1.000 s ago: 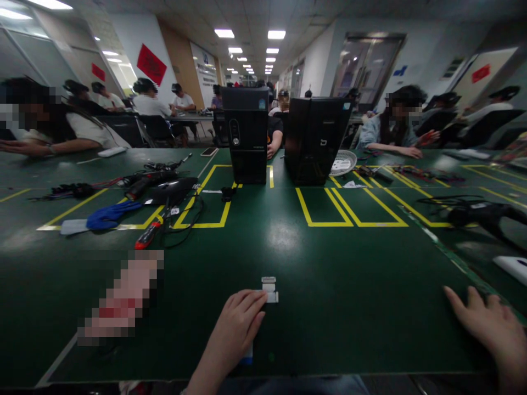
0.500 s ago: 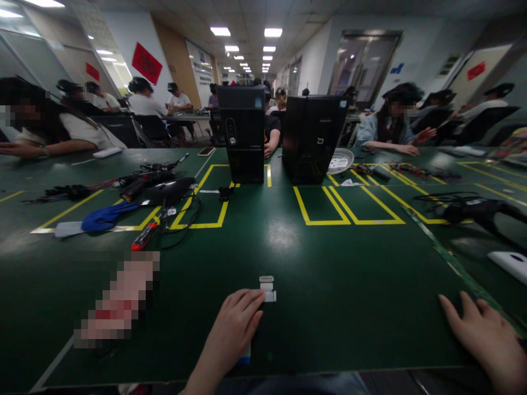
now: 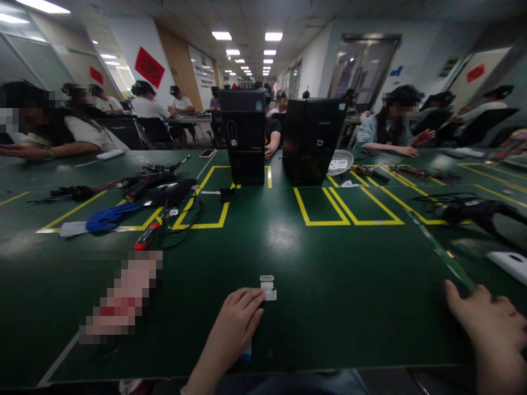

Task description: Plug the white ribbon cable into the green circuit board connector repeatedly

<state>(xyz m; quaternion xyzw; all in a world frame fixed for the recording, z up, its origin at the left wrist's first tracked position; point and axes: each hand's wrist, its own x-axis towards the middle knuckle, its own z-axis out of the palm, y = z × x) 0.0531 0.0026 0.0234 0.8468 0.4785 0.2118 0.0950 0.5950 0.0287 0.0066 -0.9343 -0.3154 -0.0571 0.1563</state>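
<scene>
Near tabletop [image 3: 329,323]: flat ribbon cable [image 3: 270,295]; green circuit-board strip [image 3: 442,249] to its right.
Left hand [image 3: 234,321] partly covers cable; right hand [image 3: 486,318] at strip's near end. Cannot tell whether either grip is clenched.

Illumination: dim overall; white rectangular ceiling light panels [image 3: 273,37] are glowing overhead in receding rows. Glare: a pale, hazy patch is spreading mid-way across the smooth dark green tabletop [image 3: 349,274]. Shadow: soft darkness is gathering beside the bare right hand [image 3: 483,315], whose outline is blurring slightly. Tall black box-shaped computer cases [image 3: 247,137] are losing detail to gloom. Masking: coarse pixels are covering a pinkish-red elongated item [image 3: 123,296]. Distortion: wide-angle stretching is warping both side edges.
</scene>
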